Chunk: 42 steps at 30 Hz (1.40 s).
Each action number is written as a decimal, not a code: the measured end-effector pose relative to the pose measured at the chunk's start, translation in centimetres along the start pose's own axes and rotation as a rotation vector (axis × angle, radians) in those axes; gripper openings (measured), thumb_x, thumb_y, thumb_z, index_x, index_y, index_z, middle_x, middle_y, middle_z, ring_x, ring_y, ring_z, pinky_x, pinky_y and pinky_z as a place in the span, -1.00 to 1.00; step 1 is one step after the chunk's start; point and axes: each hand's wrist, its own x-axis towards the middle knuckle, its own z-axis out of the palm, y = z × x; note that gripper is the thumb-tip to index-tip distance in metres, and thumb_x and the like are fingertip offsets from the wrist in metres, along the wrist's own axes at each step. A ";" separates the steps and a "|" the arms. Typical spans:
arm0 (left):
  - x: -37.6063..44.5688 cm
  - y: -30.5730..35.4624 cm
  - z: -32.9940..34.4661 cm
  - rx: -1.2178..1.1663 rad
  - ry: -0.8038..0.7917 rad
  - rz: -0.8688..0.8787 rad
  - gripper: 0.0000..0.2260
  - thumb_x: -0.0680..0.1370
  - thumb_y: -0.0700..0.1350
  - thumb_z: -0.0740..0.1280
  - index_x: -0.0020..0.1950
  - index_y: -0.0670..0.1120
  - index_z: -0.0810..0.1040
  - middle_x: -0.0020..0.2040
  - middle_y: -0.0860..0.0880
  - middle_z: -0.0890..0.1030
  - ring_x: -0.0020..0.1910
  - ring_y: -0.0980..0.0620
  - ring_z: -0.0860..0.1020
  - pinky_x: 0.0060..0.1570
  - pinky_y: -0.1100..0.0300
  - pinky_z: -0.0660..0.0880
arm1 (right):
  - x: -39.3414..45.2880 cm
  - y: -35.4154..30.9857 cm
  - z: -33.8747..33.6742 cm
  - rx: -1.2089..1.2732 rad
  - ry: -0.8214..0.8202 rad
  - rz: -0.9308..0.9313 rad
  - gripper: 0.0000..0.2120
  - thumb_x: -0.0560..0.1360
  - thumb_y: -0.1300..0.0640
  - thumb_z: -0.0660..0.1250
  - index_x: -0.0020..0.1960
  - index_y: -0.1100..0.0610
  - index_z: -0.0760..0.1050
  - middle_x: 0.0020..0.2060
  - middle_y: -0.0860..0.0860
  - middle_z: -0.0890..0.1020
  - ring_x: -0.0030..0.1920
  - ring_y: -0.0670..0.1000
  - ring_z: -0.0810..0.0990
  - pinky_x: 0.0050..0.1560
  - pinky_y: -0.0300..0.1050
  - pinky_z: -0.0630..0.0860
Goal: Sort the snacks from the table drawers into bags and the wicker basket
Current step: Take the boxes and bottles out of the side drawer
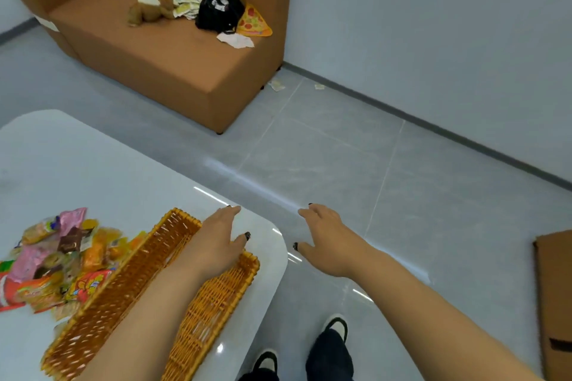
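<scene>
Left hand: I see my left hand (221,241) stretched forward over the wicker basket (130,284), palm down, fingers straight and close together, thumb spread to the right; it holds nothing
Left forearm: it runs from the bottom edge of the view up across the basket, hiding much of the basket's inside
Right hand: my right hand (328,241) is out past the tabletop's edge, above the floor (340,158), palm down, fingers loosely extended and pointing up-left, thumb spread toward the left hand; it has hold of nothing
Gap between hands: the two hands are near each other, not touching, thumbs facing one another
Wicker basket: long, orange-brown, lying slantwise on the white tabletop (93,170) near its rounded right corner; from here I cannot tell whether the left hand touches the rim or only hangs over it
Snacks (62,260): a loose heap of coloured packets, pink, yellow, orange, red and a brown one, lying on the tabletop just beside the basket's left wall; the picture is blurred there, so I cannot read any wrapper
Feet: my dark shoes (335,326) and dark trouser legs show on the floor at the bottom, just right of the tabletop
Beyond: a brown sofa (173,71) stands well apart, with a soft toy, papers, a black bag (219,11) and a pizza-slice cushion on its seat
Right edge: a brown cardboard box (554,294) on the floor
</scene>
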 end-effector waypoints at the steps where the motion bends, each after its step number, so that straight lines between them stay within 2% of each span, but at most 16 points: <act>1: 1.5 0.7 -0.2 -0.020 0.013 -0.007 -0.44 0.64 0.01 0.23 0.59 -0.03 0.10 0.58 -0.01 0.15 0.55 -0.02 0.14 0.48 0.07 0.17 | 1.2 1.0 -1.3 -0.010 -0.015 -0.007 -0.36 0.61 -0.03 0.19 0.57 0.09 -0.02 0.56 0.04 -0.06 0.55 0.03 -0.09 0.49 -0.03 0.10; 5: 8.1 3.3 -0.7 -0.131 0.092 -0.056 -0.44 0.64 -0.01 0.25 0.58 -0.03 0.11 0.57 0.00 0.18 0.54 0.00 0.15 0.47 0.09 0.19 | 7.1 4.7 -7.2 -0.085 -0.038 -0.061 -0.39 0.61 -0.03 0.19 0.56 0.07 0.01 0.56 0.01 -0.05 0.54 0.05 0.01 0.46 -0.03 0.17; 10: 15.8 5.3 -1.5 -0.282 0.190 -0.193 -0.44 0.63 0.02 0.25 0.58 -0.02 0.12 0.55 0.03 0.21 0.52 0.02 0.21 0.47 0.11 0.22 | 17.1 7.2 -14.3 -0.217 -0.134 -0.171 -0.43 0.62 0.06 0.17 0.56 0.07 0.04 0.56 -0.01 -0.04 0.53 0.05 0.04 0.45 -0.04 0.19; 14: 20.1 4.1 -3.4 -0.340 0.256 -0.290 -0.48 0.64 -0.01 0.25 0.55 -0.01 0.14 0.35 0.18 0.24 0.46 0.05 0.26 0.30 0.35 0.17 | 24.7 5.1 -17.0 -0.286 -0.243 -0.259 -0.43 0.62 0.04 0.17 0.56 0.08 0.04 0.55 0.01 -0.04 0.53 0.05 0.04 0.46 -0.06 0.15; 18: 24.4 0.9 -5.0 -0.401 0.327 -0.438 -0.38 0.63 0.04 0.24 0.60 -0.01 0.02 0.57 0.06 0.12 0.53 0.02 0.17 0.44 0.19 0.14 | 32.4 2.0 -17.6 -0.360 -0.344 -0.375 -0.43 0.63 0.04 0.16 0.56 0.07 0.02 0.56 0.02 -0.05 0.53 0.03 0.04 0.47 -0.07 0.12; 19: 25.5 -0.1 -5.3 -0.417 0.360 -0.456 -0.40 0.64 0.03 0.24 0.59 -0.01 0.03 0.56 0.08 0.13 0.51 0.06 0.19 0.43 0.24 0.14 | 34.5 1.3 -17.4 -0.372 -0.365 -0.398 -0.43 0.63 0.05 0.15 0.56 0.07 0.02 0.56 0.01 -0.05 0.53 0.03 0.04 0.47 -0.08 0.12; 21: 28.1 -2.1 -5.8 -0.442 0.436 -0.467 -0.49 0.64 -0.03 0.25 0.53 0.04 0.10 0.40 0.18 0.21 0.37 0.20 0.25 0.24 0.57 0.06 | 39.4 -0.3 -16.8 -0.375 -0.386 -0.452 -0.46 0.63 0.05 0.13 0.56 0.06 0.04 0.55 -0.01 -0.04 0.52 0.01 0.08 0.45 -0.12 0.15; 22: 29.5 -3.2 -5.9 -0.460 0.470 -0.489 -0.51 0.64 -0.07 0.25 0.51 0.06 0.11 0.36 0.18 0.22 0.30 0.25 0.24 0.11 0.70 0.01 | 41.8 -1.0 -16.2 -0.369 -0.392 -0.477 -0.47 0.63 0.05 0.13 0.55 0.06 0.06 0.54 -0.02 0.00 0.50 0.00 0.12 0.44 -0.15 0.17; 24: 31.7 -5.6 -6.0 -0.501 0.510 -0.549 -0.51 0.65 -0.12 0.23 0.53 -0.05 0.12 0.42 0.06 0.23 0.24 0.27 0.18 -0.04 0.78 -0.05 | 46.4 -2.3 -14.5 -0.363 -0.428 -0.504 -0.49 0.63 0.05 0.14 0.54 0.08 0.10 0.52 -0.04 0.07 0.47 -0.03 0.19 0.40 -0.20 0.22; 26: 33.6 -8.5 -5.6 -0.516 0.584 -0.595 -0.48 0.66 -0.13 0.21 0.56 -0.09 0.05 0.47 0.09 0.14 0.34 0.24 0.16 0.13 0.72 -0.12 | 50.5 -3.2 -12.0 -0.375 -0.497 -0.516 -0.49 0.63 0.05 0.15 0.53 0.09 0.12 0.50 -0.04 0.10 0.44 -0.03 0.23 0.38 -0.22 0.24; 28: 35.5 -11.7 -4.8 -0.505 0.663 -0.650 -0.42 0.67 -0.05 0.16 0.59 0.00 -0.10 0.51 0.18 -0.05 0.53 0.17 0.02 0.36 0.47 -0.12 | 54.4 -4.1 -9.0 -0.386 -0.563 -0.541 -0.51 0.62 0.05 0.16 0.51 0.10 0.15 0.47 -0.04 0.14 0.41 -0.03 0.27 0.37 -0.22 0.26; 31: 38.4 -17.8 -2.1 -0.413 0.771 -0.727 -0.41 0.66 0.12 0.04 0.54 0.08 -0.27 0.56 0.16 -0.20 0.55 0.21 -0.16 0.51 0.25 -0.15 | 60.4 -5.2 -3.7 -0.410 -0.633 -0.624 -0.52 0.62 0.06 0.14 0.51 0.09 0.17 0.45 -0.07 0.18 0.35 -0.04 0.34 0.33 -0.20 0.32; 33: 39.7 -21.9 -0.2 -0.304 0.791 -0.779 -0.42 0.62 0.19 -0.09 0.52 0.06 -0.31 0.55 0.14 -0.25 0.53 0.22 -0.26 0.54 0.15 -0.19 | 64.1 -5.8 0.1 -0.429 -0.672 -0.671 -0.51 0.62 0.08 0.13 0.52 0.08 0.14 0.46 -0.07 0.17 0.36 -0.04 0.33 0.35 -0.17 0.32; 36: 41.2 -26.8 1.6 -0.217 0.813 -0.873 -0.38 0.54 0.25 -0.22 0.51 0.03 -0.32 0.56 0.08 -0.25 0.54 0.13 -0.31 0.52 0.08 -0.28 | 68.5 -7.0 5.6 -0.499 -0.714 -0.765 -0.49 0.62 0.11 0.14 0.53 0.13 0.10 0.48 0.00 0.20 0.39 0.00 0.31 0.37 -0.14 0.29; 40: 43.3 -30.5 3.9 -0.229 0.799 -0.906 -0.40 0.57 0.21 -0.18 0.53 0.01 -0.30 0.57 0.06 -0.24 0.54 0.13 -0.33 0.54 -0.01 -0.25 | 72.6 -9.8 11.4 -0.556 -0.717 -0.899 -0.47 0.61 0.17 0.15 0.53 0.15 0.08 0.48 0.04 0.20 0.38 0.05 0.32 0.33 -0.12 0.32; 42: 44.0 -31.2 5.6 -0.141 0.819 -0.939 -0.39 0.61 0.15 -0.10 0.59 -0.06 -0.19 0.61 -0.01 -0.15 0.57 0.07 -0.23 0.54 -0.06 -0.17 | 74.2 -11.6 14.0 -0.605 -0.718 -0.984 -0.43 0.59 0.20 0.17 0.55 0.13 0.05 0.53 0.03 0.11 0.42 0.09 0.29 0.34 -0.09 0.32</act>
